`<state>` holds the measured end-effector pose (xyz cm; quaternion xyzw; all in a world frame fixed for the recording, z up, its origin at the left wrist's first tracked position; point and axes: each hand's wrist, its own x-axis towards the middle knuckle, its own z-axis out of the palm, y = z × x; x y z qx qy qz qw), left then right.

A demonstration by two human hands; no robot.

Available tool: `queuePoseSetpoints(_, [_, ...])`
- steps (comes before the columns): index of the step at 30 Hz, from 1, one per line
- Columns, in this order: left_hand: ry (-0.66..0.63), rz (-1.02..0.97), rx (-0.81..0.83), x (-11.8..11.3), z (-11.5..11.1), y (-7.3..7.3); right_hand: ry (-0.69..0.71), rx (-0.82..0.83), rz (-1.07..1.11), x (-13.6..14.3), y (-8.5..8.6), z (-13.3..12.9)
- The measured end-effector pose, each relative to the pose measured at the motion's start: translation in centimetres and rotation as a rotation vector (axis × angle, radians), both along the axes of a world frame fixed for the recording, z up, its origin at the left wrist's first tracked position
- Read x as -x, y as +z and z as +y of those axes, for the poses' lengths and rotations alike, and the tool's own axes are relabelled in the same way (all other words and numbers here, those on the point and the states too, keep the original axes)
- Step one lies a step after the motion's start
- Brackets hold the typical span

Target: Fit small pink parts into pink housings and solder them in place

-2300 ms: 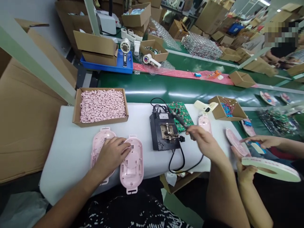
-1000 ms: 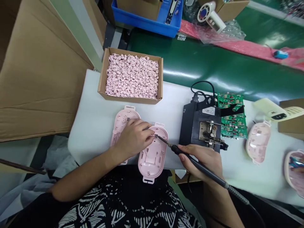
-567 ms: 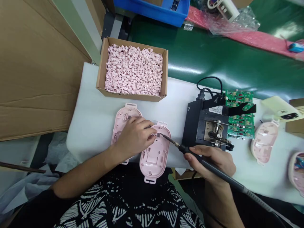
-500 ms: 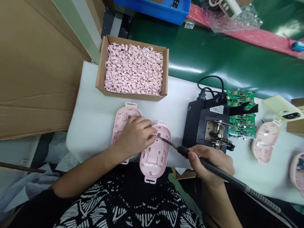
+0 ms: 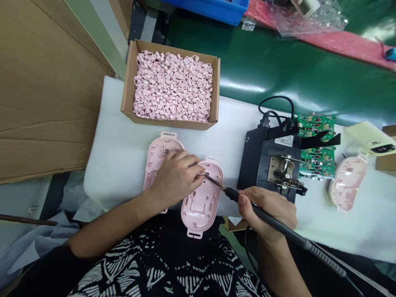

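My right hand (image 5: pixel 269 210) grips a soldering iron (image 5: pixel 231 193) by its dark handle, the cable trailing to the lower right. The iron's tip points left, close to the fingertips of my left hand (image 5: pixel 177 175), over the upper part of a pink plastic shell half (image 5: pixel 199 212). My left thumb and fingers pinch something tiny there; its kind is too small to make out. Whether the tip touches it, I cannot tell. Under my left hand and wrist lies a second pink shell half (image 5: pixel 154 154), partly hidden, with small round parts near its top.
A cardboard box (image 5: pixel 170 123) full of small pink parts stands behind the shells. At right are a black machine (image 5: pixel 250 161) with a metal mechanism, stacked green circuit boards (image 5: pixel 318 154), another pink shell (image 5: pixel 348 181) and a pale yellow phone-like object (image 5: pixel 368 136). A blue bin (image 5: pixel 213 10) sits at the back.
My right hand and the soldering iron have shifted slightly left, bringing the tip nearer my left fingertips. My left hand keeps its pinch over the shell. The view has moved a little.
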<state>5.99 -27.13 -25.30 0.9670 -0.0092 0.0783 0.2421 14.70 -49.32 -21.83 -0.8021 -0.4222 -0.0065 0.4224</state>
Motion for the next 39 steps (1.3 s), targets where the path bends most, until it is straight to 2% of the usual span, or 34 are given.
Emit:
queuePoseSetpoints(4, [-0.006,0.02,0.004,0.08,0.07,-0.09,0.006,-0.011,-0.015,-0.05,-0.46,-0.28])
queuePoseSetpoints(29, [0.004,0.018,-0.011,-0.11,-0.11,0.07,-0.008,-0.016,0.011,-0.07,-0.66,-0.48])
queuePoseSetpoints(35, [0.0,0.033,-0.01,-0.13,-0.13,-0.03,0.036,-0.027,0.022,-0.15,-0.55,-0.46])
queuePoseSetpoints(39, [0.001,0.026,-0.014,-0.13,-0.08,-0.03,-0.003,0.007,0.004,-0.03,-0.3,-0.32])
